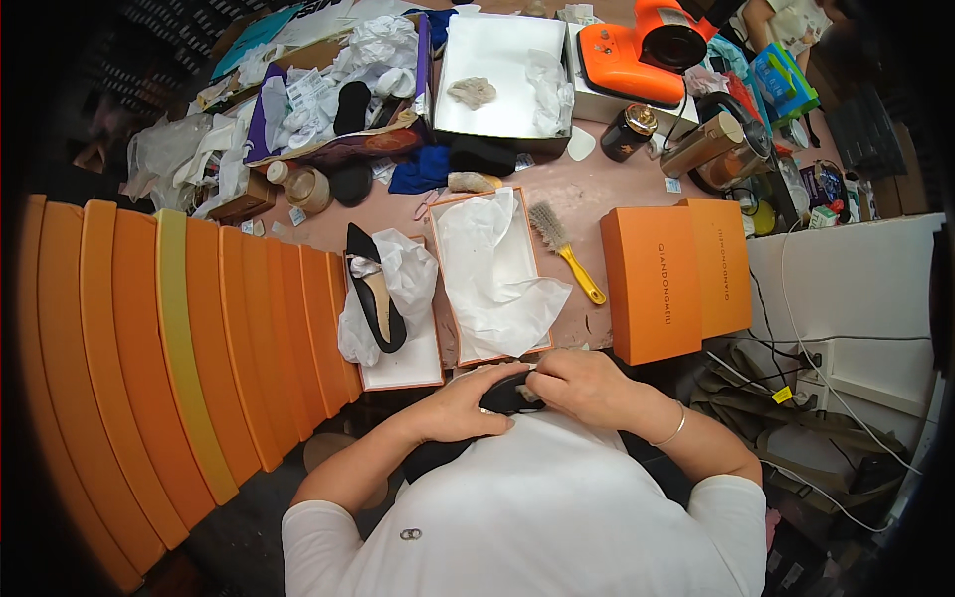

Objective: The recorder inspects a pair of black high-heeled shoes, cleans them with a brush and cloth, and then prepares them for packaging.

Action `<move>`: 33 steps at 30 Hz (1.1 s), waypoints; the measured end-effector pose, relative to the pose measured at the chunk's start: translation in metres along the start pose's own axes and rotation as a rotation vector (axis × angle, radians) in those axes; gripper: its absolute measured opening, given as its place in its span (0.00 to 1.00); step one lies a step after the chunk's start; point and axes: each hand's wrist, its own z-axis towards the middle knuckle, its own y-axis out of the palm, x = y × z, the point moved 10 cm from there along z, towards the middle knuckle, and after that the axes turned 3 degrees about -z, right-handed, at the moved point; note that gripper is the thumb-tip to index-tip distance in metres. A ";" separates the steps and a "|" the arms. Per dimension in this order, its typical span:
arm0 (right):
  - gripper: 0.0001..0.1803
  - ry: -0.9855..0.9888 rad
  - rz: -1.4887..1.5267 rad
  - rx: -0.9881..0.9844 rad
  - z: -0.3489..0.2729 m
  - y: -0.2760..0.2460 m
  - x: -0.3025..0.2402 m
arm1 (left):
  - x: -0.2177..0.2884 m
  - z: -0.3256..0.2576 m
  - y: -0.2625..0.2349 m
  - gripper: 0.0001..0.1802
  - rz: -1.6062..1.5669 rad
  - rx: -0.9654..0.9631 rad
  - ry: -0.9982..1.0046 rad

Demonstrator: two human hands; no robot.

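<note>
Just off the near edge of the pinkish tabletop (585, 189), against my white shirt (537, 497), a smooth black shoe-like item (505, 396), mostly hidden, sits clamped between my left hand (476, 402)'s thumb and fingers and my right hand (577, 388)'s curled, gathered fingers; a pointed black shoe (380, 308) lies nearby.

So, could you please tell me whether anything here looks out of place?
Yes: white tissue paper spills over the right rim of the open orange-edged box, beside the brush, rather than lying fully inside; I see no damage.
</note>
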 end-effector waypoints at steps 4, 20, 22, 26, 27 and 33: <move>0.07 0.268 -0.130 0.030 -0.023 -0.017 0.047 | 0.001 -0.006 -0.004 0.43 0.008 0.013 0.005; 0.08 0.156 -0.081 -0.082 -0.011 -0.014 0.022 | -0.009 -0.008 -0.004 0.41 -0.011 0.074 0.002; 0.08 0.031 0.002 0.035 0.006 -0.014 -0.006 | -0.009 -0.006 -0.002 0.41 -0.001 0.067 0.046; 0.13 0.044 0.023 -0.008 0.000 0.009 -0.012 | -0.013 -0.007 0.000 0.40 -0.034 0.045 0.024; 0.14 0.086 0.029 -0.032 -0.010 0.007 -0.003 | -0.012 -0.008 -0.002 0.40 -0.019 0.051 0.024; 0.12 -0.061 0.012 0.067 0.024 0.006 -0.027 | -0.001 -0.002 0.005 0.39 -0.027 -0.058 0.003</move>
